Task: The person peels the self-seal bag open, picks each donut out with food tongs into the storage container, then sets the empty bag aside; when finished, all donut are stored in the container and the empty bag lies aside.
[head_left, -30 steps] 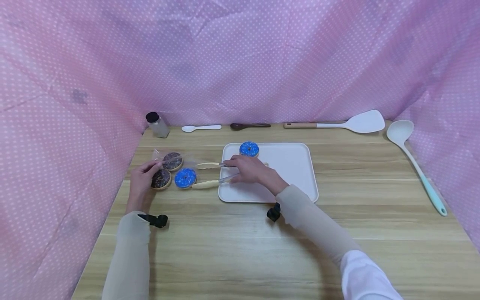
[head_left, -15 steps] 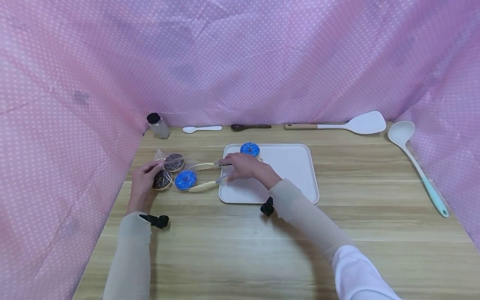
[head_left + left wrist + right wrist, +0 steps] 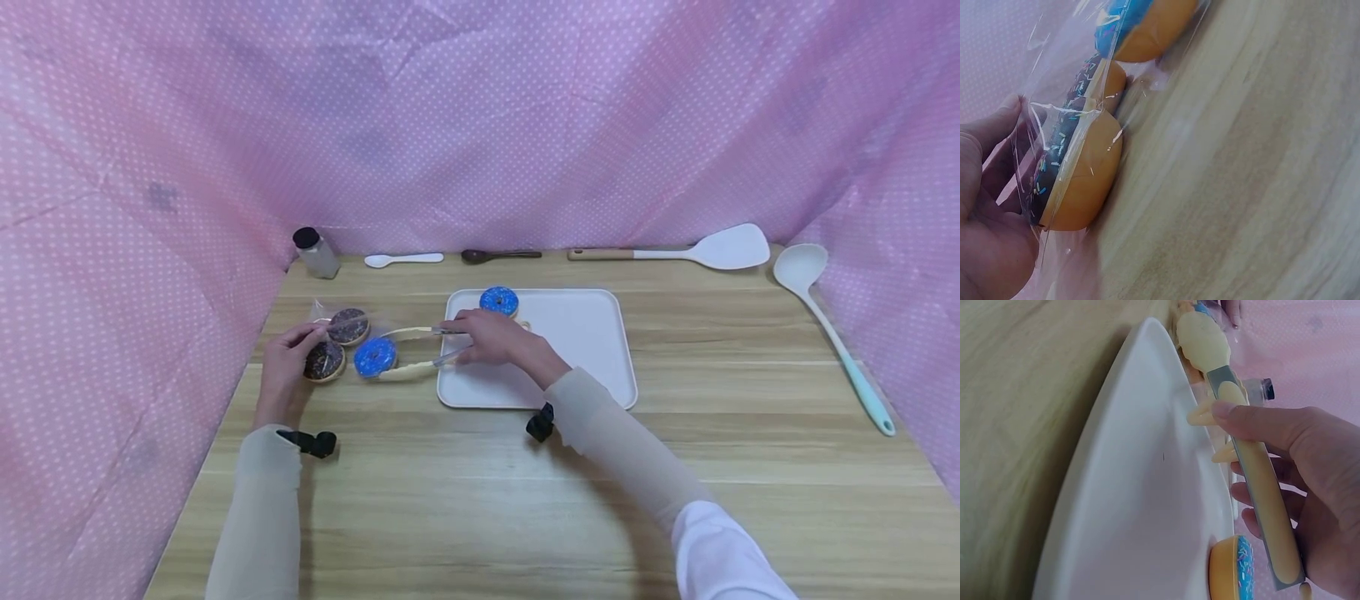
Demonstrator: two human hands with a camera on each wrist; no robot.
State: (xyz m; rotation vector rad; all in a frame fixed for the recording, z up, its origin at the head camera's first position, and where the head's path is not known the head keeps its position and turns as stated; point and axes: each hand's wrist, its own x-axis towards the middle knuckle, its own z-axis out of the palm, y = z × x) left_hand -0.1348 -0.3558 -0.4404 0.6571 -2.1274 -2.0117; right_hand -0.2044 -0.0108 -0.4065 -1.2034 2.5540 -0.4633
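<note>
My left hand (image 3: 279, 367) pinches the edge of a clear plastic bag (image 3: 1041, 119) at the left of the table. Two chocolate donuts (image 3: 325, 363) with sprinkles lie inside, and a blue-iced donut (image 3: 375, 357) sits at the bag's right end. In my right hand (image 3: 491, 337) is a pair of cream-and-grey tongs (image 3: 1263, 506), thumb along one arm. The tongs' spread tips reach left, to either side of the blue donut. Below the right hand lies a white tray (image 3: 577, 358), bearing another blue donut (image 3: 498, 300) near its back edge.
Along the back stand or lie a black-capped jar (image 3: 317, 252), a white spoon (image 3: 403, 259), a dark spoon (image 3: 501, 254) and a white spatula (image 3: 727, 248). A ladle (image 3: 832, 329) lies at the right. Pink dotted cloth (image 3: 480, 125) encloses the table.
The tongs' tips have moved a little left, further around the blue donut by the bag, which has shifted slightly right. The left hand keeps its hold on the bag.
</note>
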